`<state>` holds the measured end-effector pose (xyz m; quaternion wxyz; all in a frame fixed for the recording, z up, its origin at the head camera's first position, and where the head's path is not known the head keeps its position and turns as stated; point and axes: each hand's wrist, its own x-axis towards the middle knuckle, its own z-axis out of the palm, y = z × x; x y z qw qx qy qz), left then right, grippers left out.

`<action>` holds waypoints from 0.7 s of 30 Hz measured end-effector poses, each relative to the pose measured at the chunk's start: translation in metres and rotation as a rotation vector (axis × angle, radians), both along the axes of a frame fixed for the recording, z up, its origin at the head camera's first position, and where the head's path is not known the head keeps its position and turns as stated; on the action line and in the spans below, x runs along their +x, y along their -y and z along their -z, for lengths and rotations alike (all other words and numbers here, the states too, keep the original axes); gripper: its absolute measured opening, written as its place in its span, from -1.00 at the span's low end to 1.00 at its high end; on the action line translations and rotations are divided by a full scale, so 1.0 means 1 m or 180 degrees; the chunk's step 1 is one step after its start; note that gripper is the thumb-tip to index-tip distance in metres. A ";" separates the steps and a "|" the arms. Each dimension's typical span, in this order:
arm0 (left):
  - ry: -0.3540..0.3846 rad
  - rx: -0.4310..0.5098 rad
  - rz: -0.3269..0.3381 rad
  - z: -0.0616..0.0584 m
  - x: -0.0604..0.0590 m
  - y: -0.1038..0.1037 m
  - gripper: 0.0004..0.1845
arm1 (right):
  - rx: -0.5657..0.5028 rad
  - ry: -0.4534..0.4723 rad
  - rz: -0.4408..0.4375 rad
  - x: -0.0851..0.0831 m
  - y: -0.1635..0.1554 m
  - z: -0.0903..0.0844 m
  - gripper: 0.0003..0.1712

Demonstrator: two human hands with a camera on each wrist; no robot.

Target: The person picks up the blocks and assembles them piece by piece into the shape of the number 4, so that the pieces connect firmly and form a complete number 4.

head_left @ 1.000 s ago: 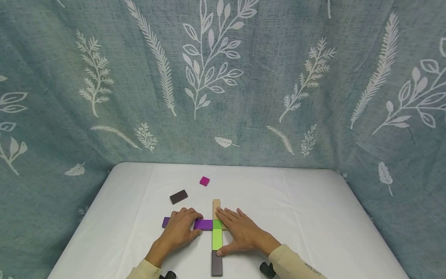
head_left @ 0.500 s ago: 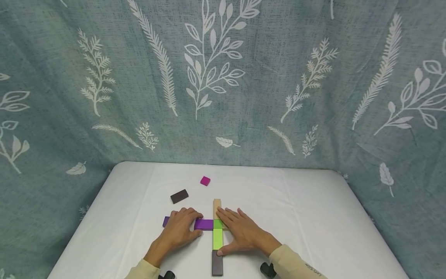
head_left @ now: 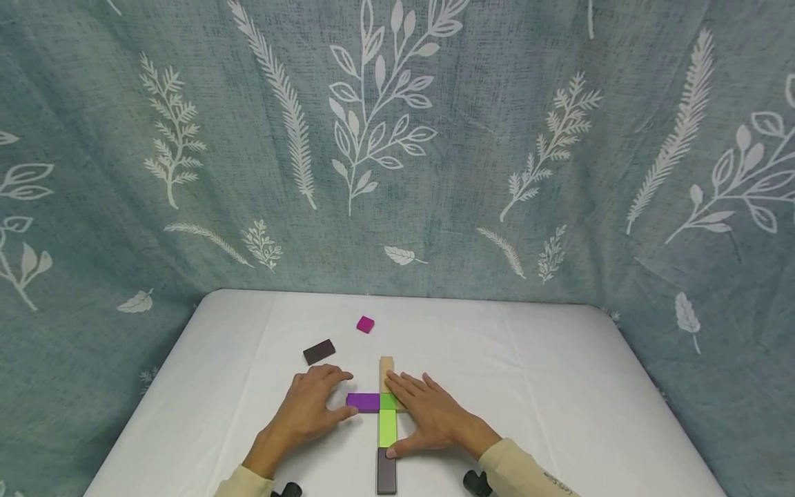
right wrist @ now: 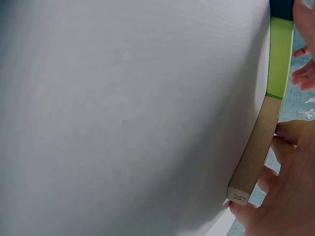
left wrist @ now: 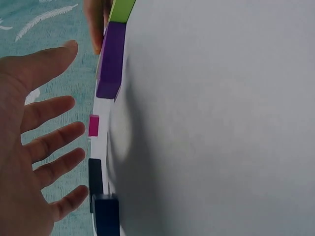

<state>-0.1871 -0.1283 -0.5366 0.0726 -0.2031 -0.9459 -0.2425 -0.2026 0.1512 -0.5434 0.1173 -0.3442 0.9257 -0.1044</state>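
Flat coloured blocks form a cross on the white table (head_left: pixel 546 386). A tan block (head_left: pixel 386 366), a light green block (head_left: pixel 387 426) and a dark block (head_left: pixel 386 478) run in a line toward me, and a purple block (head_left: pixel 363 402) branches left. My right hand (head_left: pixel 435 417) lies flat beside the line, its fingers against the tan block (right wrist: pixel 256 152) and its thumb where the green (right wrist: pixel 280 56) and dark blocks meet. My left hand (head_left: pixel 310 407) hovers with fingers spread just left of the purple block (left wrist: pixel 110 59), its thumb near the block's end; it holds nothing (left wrist: pixel 29 147).
A small magenta block (head_left: pixel 365 324) and a dark brown block (head_left: pixel 319 351) lie loose farther back on the table. A teal curtain with white leaf prints (head_left: pixel 397 138) hangs behind and around the table. The table's right half is bare cloth.
My left hand has lifted off the purple block and drawn back to the left, fingers spreading; it now hides the purple end seen earlier at its left. The right hand has stayed put.
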 end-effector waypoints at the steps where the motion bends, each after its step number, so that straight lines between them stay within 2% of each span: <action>1: 0.0012 0.0008 -0.0035 0.000 0.000 0.002 -0.41 | -0.0002 0.0000 -0.0002 0.000 0.000 0.000 0.45; 10: 0.0018 -0.0005 -0.0254 -0.004 -0.001 0.021 -0.43 | -0.0016 0.0005 -0.0024 0.001 0.000 -0.004 0.46; 18: -0.0061 0.0177 -0.0265 0.000 0.002 0.039 -0.41 | -0.0037 -0.0014 -0.0038 0.001 0.000 -0.003 0.46; 21: -0.0013 0.0238 -0.0288 0.001 0.003 0.045 -0.38 | -0.0040 -0.0022 -0.0029 0.001 0.000 -0.002 0.46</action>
